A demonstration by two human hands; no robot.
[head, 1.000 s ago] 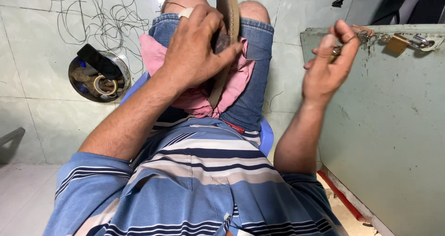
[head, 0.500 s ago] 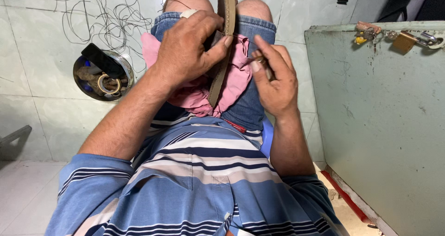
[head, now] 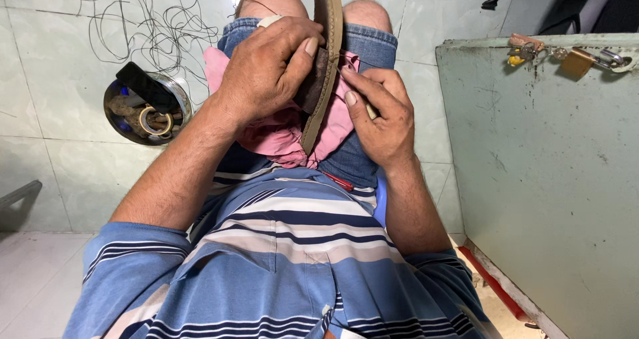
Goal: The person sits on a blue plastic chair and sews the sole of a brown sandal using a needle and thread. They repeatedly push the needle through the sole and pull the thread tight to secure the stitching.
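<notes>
A worn brown sandal sole (head: pixel 324 66) stands on edge over the seated person's lap, its thin side turned up to the camera, resting against a pink cloth (head: pixel 279 129) spread over the denim shorts (head: pixel 363 46). The left hand (head: pixel 269 72) wraps over it from the left, fingers (head: pixel 303 46) curled across the top and pressed down on the dark inner layer, so the sole is clamped between palm and fingertips. The right hand (head: pixel 383 116) comes in from the other side; its thumb (head: pixel 356 96) lies against the sole's edge just below the left fingertips, and the other fingers are folded in together. Something pale shows past the right fingers, but what it is cannot be told.

The step in hand looks like repair work along the sole's edge, steadying with one hand and working the seam with the other. A next move would call for a firm left grip and fine, close control from the right thumb and forefinger.

Beyond the left hand, on the tiled floor (head: pixel 60 112), sits a round metal tin (head: pixel 146 109) of odd tools, with loose thread (head: pixel 140 26) tangled past it. To the right of the right hand stands a pale green metal box (head: pixel 552 179), a padlock (head: pixel 578 62) at its rim.
</notes>
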